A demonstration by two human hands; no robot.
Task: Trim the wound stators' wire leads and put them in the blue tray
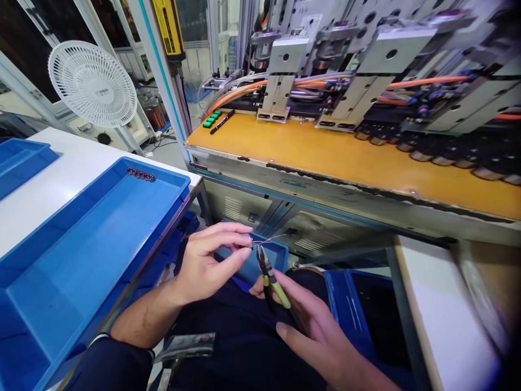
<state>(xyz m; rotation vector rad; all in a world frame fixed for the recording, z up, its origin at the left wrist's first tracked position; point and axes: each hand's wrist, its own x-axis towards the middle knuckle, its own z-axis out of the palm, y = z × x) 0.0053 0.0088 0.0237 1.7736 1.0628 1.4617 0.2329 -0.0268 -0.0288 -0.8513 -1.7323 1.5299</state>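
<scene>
Between the thumb and fingers of my left hand (211,260) is a small part, mostly hidden, with thin wire leads (268,239) sticking out to the right. My right hand (313,320) is wrapped round the yellow-green and black handles of a pair of cutting pliers (273,282). Their jaws point up and lie just below the wires, close to my left fingertips; whether they touch the wire I cannot tell. Below and behind the hands, over my lap, sits a small blue bin (280,252).
A large blue tray (81,239) on the white table at left holds a row of small dark red coils (140,175). Ahead runs an orange-topped machine bench (301,144) with metal fixtures, a black marker (222,122) and green blocks (212,119). A white fan (93,84) stands far left.
</scene>
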